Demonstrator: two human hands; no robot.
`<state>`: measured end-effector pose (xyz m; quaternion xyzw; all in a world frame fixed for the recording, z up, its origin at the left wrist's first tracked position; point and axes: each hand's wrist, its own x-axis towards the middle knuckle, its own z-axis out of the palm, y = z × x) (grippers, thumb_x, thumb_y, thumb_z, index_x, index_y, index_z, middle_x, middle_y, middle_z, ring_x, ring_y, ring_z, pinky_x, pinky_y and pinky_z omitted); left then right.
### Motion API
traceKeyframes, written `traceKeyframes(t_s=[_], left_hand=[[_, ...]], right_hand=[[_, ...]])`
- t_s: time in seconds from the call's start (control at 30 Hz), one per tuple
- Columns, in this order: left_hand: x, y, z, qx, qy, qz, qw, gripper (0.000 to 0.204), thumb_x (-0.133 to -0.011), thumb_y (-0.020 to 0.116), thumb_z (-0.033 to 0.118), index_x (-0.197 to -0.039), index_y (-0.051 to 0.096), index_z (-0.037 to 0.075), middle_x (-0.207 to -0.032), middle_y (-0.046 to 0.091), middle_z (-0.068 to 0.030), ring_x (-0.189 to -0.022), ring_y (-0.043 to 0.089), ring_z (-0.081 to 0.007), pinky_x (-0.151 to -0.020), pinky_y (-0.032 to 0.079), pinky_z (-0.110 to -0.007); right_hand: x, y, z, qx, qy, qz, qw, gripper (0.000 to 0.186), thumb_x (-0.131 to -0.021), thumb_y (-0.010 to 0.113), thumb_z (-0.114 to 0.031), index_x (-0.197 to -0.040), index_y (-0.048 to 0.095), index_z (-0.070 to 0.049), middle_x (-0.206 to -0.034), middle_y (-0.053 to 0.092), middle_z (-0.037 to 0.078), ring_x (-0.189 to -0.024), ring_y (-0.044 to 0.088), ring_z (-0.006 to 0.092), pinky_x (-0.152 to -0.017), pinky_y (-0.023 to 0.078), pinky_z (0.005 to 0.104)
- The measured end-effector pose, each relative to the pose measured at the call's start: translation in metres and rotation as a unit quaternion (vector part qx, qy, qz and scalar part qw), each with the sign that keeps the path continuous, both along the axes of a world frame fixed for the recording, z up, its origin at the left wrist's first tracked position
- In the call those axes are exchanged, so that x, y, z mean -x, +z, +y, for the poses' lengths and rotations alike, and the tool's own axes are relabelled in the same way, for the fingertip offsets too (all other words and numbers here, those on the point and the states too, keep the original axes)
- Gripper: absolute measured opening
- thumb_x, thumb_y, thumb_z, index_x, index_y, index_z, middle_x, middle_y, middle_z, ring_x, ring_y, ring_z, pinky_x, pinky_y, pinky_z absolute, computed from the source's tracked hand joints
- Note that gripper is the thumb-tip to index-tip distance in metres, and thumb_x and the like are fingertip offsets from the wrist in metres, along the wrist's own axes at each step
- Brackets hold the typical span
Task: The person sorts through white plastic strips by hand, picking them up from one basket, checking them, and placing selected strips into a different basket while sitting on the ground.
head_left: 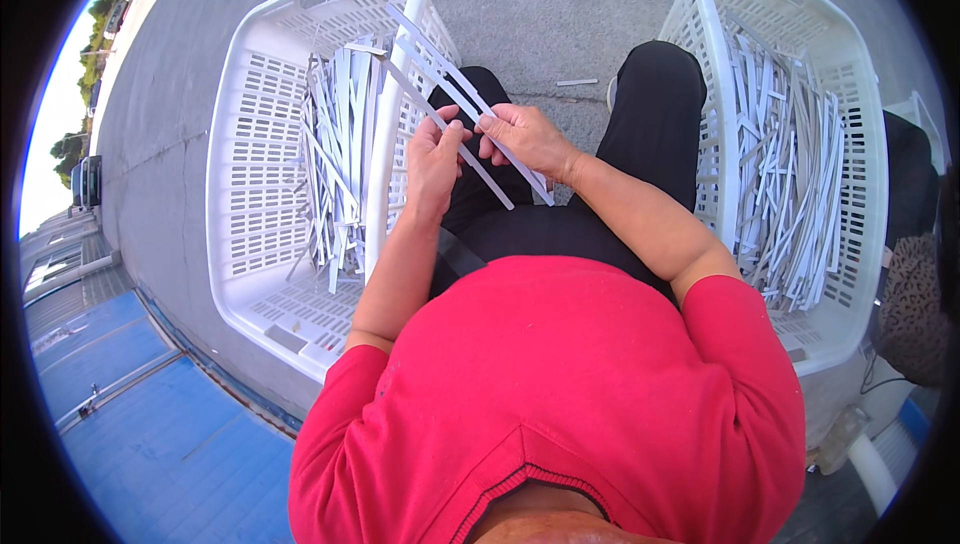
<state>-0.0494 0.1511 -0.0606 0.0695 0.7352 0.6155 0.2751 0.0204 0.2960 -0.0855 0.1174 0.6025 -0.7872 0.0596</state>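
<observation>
Above my lap, my left hand [436, 162] pinches a long, thin greyish strip [487, 180] between thumb and fingers. Close beside it, my right hand [528, 141] is closed on white strips [435, 56] that slant from upper left to lower right. Their far ends reach over the rim of the left white plastic basket [376, 194]. In that basket lies a heap of white and grey strips [342, 144]. What the strips are made of I cannot tell.
To my right stands another white basket [722, 184] with a pile of similar strips [785, 174]. A loose strip [577, 82] lies on the concrete ground [560, 4] between my knees. Blue panels [170, 424] are at lower left. A dark patterned object [912, 309] sits at far right.
</observation>
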Motion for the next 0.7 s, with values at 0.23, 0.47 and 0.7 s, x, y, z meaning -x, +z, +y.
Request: traceKeyframes(t_s=[0.23,0.47,0.7], left_hand=[[-0.007,0.001,0.012,-0.038,0.007,-0.007,0.999,0.033,-0.088,0.052,0.015,-0.116,0.049,-0.001,-0.076,0.056,-0.0009,-0.053,0.044,-0.0028,-0.044,0.034,-0.016],[-0.006,-0.006,0.006,-0.088,0.006,-0.101,0.991,0.026,-0.088,0.054,0.014,-0.110,0.051,0.001,-0.079,0.056,-0.0016,-0.064,0.051,-0.0053,-0.053,0.045,-0.017],[0.002,-0.021,-0.004,-0.065,-0.027,-0.093,0.993,0.021,-0.090,0.054,0.015,-0.105,0.055,0.001,-0.089,0.059,-0.0043,-0.073,0.056,-0.0085,-0.063,0.048,-0.021]], right_hand=[[0.000,-0.007,-0.004,-0.032,0.012,0.006,0.999,0.028,-0.092,0.048,-0.029,-0.089,0.058,-0.003,-0.076,0.058,0.003,-0.063,0.052,0.0084,-0.056,0.046,0.0241],[0.002,-0.014,-0.002,-0.017,-0.041,0.008,0.999,0.028,-0.090,0.050,-0.028,-0.090,0.060,-0.002,-0.075,0.059,0.003,-0.061,0.053,0.0092,-0.054,0.046,0.0247],[0.003,-0.017,0.000,-0.157,-0.020,0.067,0.985,0.031,-0.090,0.051,-0.031,-0.091,0.063,-0.002,-0.068,0.060,0.005,-0.062,0.055,0.0101,-0.056,0.044,0.0266]])
